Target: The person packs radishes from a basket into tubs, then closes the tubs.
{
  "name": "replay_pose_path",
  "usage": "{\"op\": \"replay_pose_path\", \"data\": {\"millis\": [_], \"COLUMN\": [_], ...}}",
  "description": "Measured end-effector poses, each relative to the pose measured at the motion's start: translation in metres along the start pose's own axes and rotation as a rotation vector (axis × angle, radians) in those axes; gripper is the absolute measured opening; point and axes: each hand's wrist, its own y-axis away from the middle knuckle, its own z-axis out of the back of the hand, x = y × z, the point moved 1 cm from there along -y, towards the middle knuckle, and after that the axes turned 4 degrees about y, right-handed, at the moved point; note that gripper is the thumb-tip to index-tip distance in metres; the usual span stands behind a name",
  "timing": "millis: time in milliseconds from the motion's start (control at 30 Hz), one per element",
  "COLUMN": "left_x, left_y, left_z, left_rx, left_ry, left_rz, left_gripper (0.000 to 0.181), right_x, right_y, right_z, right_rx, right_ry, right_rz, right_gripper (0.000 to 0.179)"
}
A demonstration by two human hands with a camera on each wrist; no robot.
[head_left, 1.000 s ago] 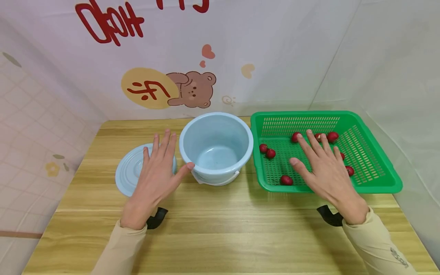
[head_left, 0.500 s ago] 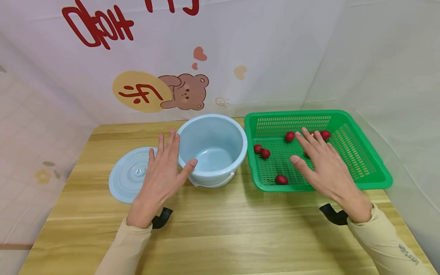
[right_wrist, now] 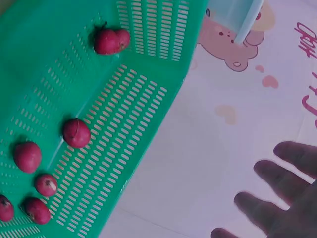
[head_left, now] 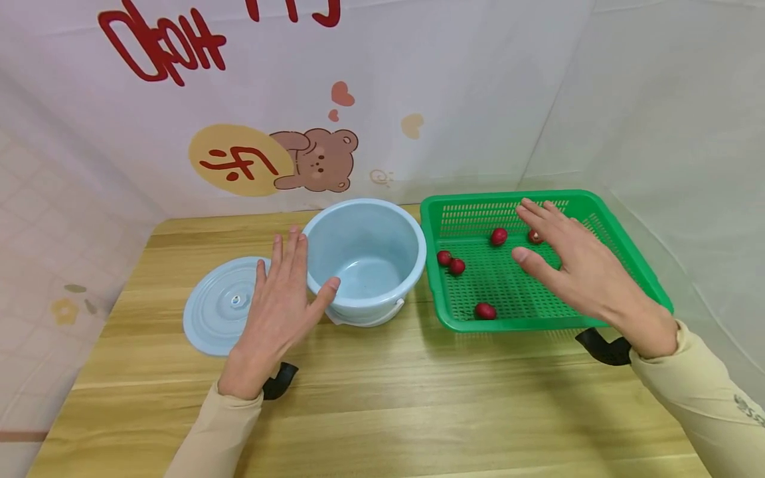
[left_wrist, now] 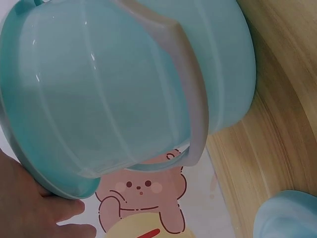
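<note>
My left hand (head_left: 281,299), fingers spread and straight, is held over the right part of a round light-blue lid (head_left: 212,312). Its fingertips overlap the left rim of a light-blue bucket (head_left: 372,302) in the head view. In the left wrist view the bucket's side fills much of the picture, with its pale handle (left_wrist: 199,114) hanging down. My right hand (head_left: 582,269), palm down and holding nothing, hovers over a green plastic basket (head_left: 514,325). Several red radishes (right_wrist: 77,133) lie scattered inside it; in the head view that hand hides some.
The bucket stands between lid and basket on a wooden table (head_left: 418,411). A white curtain (head_left: 478,79) with a printed bear (head_left: 323,159) hangs right behind them. Black curved pieces (head_left: 281,380) show at both wrists.
My right hand has risen and shifted right over the basket. My left hand has moved slightly right relative to the lid, nearer the bucket. The head view has turned a little, shifting everything left.
</note>
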Motion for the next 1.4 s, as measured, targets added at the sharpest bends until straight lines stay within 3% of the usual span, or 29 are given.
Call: {"op": "replay_pose_path", "data": {"millis": [300,533,933,1400], "left_x": [0.000,0.000,-0.001,0.000], "left_y": [-0.003,-0.002,0.000,0.001], "left_z": [-0.001,-0.002,-0.004,-0.005], "left_rx": [0.016,0.014,-0.009,-0.026], "left_ry": [0.004,0.003,0.018,0.010], "left_rz": [0.026,0.024,0.015,-0.001], "left_gripper": [0.093,0.091,0.090,0.089], "right_x": [-0.007,-0.024,-0.049,-0.070], "right_y": [-0.029,-0.055,-0.086,-0.101], "right_z": [0.002,-0.009,-0.045,-0.092], "right_rx": [0.065,0.144,0.272,0.474], "right_ry": [-0.050,-0.072,-0.134,-0.206], "right_rz": [-0.053,-0.013,0.031,-0.025], "right_gripper": [0.064,0.064,0.067,0.062]}}
